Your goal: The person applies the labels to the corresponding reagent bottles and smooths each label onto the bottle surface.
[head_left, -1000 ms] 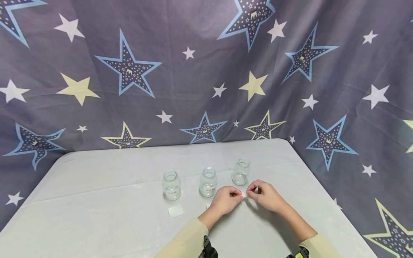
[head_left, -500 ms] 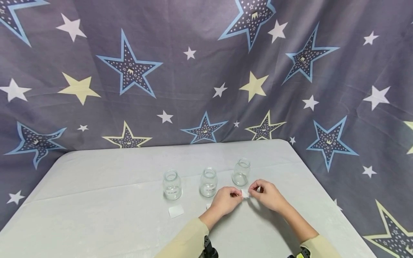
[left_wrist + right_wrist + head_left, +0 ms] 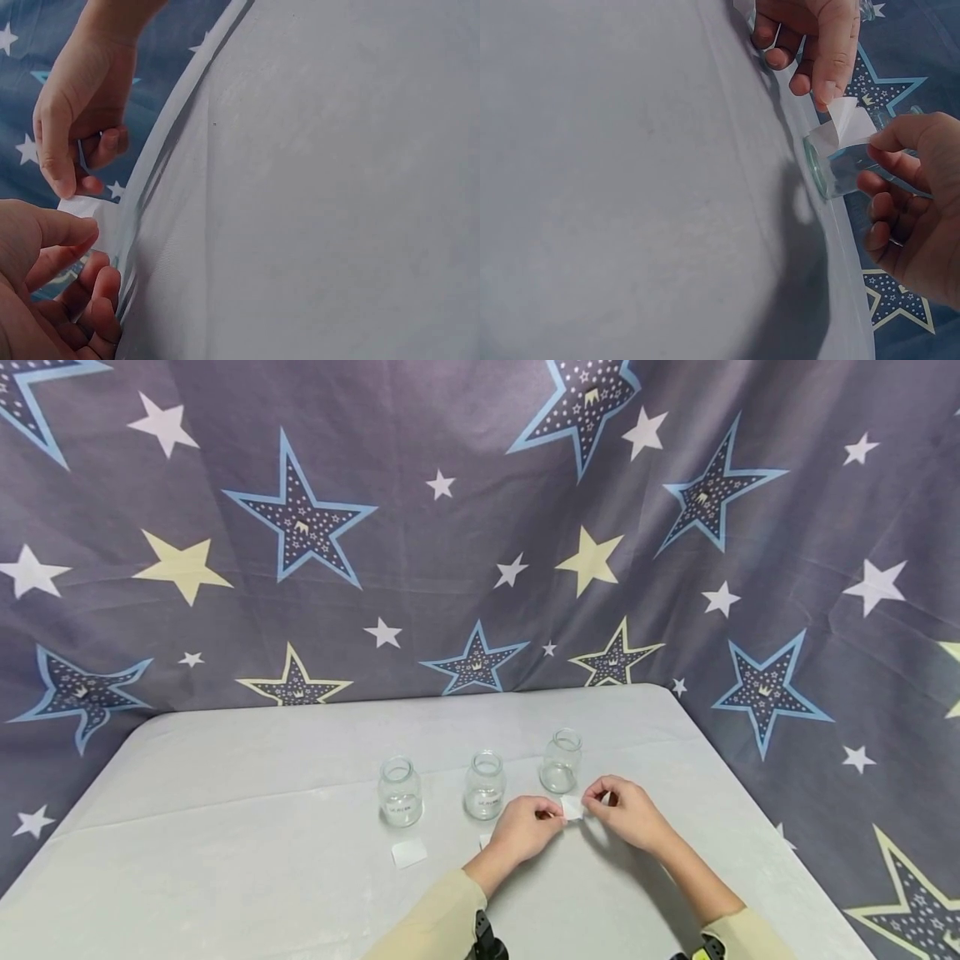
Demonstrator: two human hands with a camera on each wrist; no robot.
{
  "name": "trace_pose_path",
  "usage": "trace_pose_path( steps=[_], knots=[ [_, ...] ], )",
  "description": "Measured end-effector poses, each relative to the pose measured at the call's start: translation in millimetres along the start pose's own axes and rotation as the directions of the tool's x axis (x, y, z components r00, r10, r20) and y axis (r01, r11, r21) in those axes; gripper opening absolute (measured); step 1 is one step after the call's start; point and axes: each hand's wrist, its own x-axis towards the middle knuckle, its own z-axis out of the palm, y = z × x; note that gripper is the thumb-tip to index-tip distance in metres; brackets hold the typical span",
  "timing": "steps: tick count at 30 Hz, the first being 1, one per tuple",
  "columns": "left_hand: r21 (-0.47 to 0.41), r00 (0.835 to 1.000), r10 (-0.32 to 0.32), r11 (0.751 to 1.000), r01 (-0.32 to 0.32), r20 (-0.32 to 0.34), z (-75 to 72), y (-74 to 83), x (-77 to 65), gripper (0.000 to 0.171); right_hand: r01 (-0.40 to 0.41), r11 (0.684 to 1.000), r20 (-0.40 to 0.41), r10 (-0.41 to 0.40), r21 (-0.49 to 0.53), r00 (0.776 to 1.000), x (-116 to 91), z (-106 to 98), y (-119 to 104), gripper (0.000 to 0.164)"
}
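Between my two hands is a small white sticker label (image 3: 855,127), partly peeled, with a folded flap standing up in the right wrist view. My left hand (image 3: 521,828) pinches one edge between thumb and index finger. The right hand (image 3: 624,812) pinches the opposite edge the same way, its other fingers curled loosely. Just behind the label stands a plain clear glass jar (image 3: 561,762). To its left are a middle glass jar (image 3: 484,787) and a left glass jar (image 3: 400,793), each with a small printed label low on its front.
A white paper piece (image 3: 408,852) lies in front of the left jar. Another paper piece (image 3: 484,841) shows partly behind my left wrist. The white-covered table (image 3: 225,860) meets a star-patterned curtain (image 3: 450,527) at the back and right.
My right hand has drawn slightly right and away from the left one. More of the white label shows between the fingers. The jars have stayed put.
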Motion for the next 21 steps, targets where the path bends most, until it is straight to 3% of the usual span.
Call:
trace_pose_path(
  steps=[21],
  knots=[
    [0.017,1.000,-0.004,1.000,0.004,-0.028,1.1,-0.1,0.4,0.005,-0.035,0.999,-0.035,0.035,0.016,0.999,-0.1,-6.4,2.5,0.005]
  ],
)
